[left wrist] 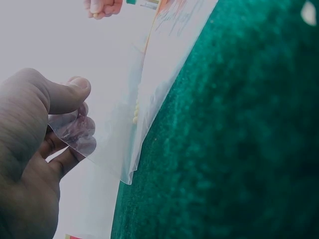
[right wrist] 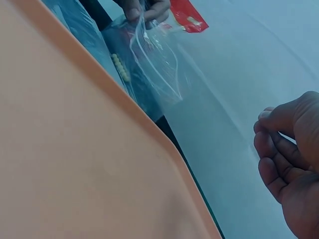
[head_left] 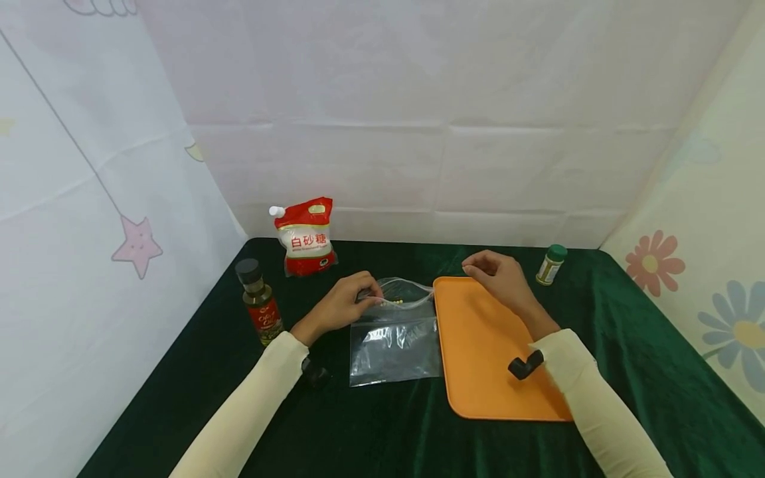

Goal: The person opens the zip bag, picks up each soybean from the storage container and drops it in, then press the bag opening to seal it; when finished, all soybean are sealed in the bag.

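A clear zip-lock bag (head_left: 394, 348) lies on the green cloth with its mouth held up and agape. My left hand (head_left: 346, 300) pinches the left side of the bag's rim between thumb and fingers. Inside the bag sit several small round yellow pieces (right wrist: 119, 67), seemingly in a row; their exact kind is unclear. My right hand (head_left: 497, 275) is raised over the far edge of the orange tray (head_left: 484, 358), right of the bag. Its thumb and fingertips meet, and in the left wrist view a tiny yellowish piece (left wrist: 95, 16) shows between them.
Behind the left hand stands a red-and-white bag of sugar (head_left: 307, 239) with a white spout cap. A dark-capped bottle (head_left: 263, 312) is left of that hand. A small green-lidded jar (head_left: 551, 265) stands beyond the right hand. White cloth walls (head_left: 382, 166) enclose the table.
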Demonstrator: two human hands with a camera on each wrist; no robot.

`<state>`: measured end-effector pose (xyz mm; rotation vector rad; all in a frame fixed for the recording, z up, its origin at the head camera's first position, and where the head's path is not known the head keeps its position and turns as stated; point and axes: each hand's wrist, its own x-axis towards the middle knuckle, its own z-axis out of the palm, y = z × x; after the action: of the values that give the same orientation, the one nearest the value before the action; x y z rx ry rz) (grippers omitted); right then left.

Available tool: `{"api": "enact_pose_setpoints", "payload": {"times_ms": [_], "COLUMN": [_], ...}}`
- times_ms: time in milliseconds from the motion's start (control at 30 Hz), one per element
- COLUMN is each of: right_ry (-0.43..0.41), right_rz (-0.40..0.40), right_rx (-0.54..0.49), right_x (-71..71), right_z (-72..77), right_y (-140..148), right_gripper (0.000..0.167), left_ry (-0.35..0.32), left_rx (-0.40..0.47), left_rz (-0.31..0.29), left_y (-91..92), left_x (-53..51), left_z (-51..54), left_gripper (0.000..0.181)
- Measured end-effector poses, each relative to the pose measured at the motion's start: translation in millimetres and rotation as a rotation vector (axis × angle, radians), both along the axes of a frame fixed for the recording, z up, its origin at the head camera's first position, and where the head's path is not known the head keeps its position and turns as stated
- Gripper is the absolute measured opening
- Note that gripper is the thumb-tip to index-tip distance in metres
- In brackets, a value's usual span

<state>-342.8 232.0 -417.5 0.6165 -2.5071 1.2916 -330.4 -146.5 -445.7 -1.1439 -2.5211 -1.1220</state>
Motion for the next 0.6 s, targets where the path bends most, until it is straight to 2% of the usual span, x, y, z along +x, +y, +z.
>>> {"api": "enact_pose_setpoints", "payload": {"times_ms": [300, 400, 533, 600], "right_ry": [-0.043, -0.039, -0.028, -0.022], "right_rz": [0.098, 0.127, 0.145, 0.146], "right_rx": [-0.049, -0.034, 0.001, 0.016], "right_x": [8.0, 16.1, 18.7, 15.5], "right_z": [0.0, 3.7, -1.6, -10.6], "right_y": [-25.6, -36.7, -46.9, -48.6], "right_gripper": [0.02, 0.02, 0.02, 0.019], "left_ry": [-0.02, -0.025, -0.027, -0.029], "left_rx": [0.002, 0.004, 0.009, 0.008], "left_rz": [0.007, 0.007, 0.004, 0.003], "left_y": [-0.5, -0.3, -0.3, -0.4], "left_x": [0.6, 0.9, 1.5, 2.1], "left_z": [-0.1, 0.2, 0.3, -0.5], "left_gripper": [0.009, 0.01, 0.01, 0.01]}}
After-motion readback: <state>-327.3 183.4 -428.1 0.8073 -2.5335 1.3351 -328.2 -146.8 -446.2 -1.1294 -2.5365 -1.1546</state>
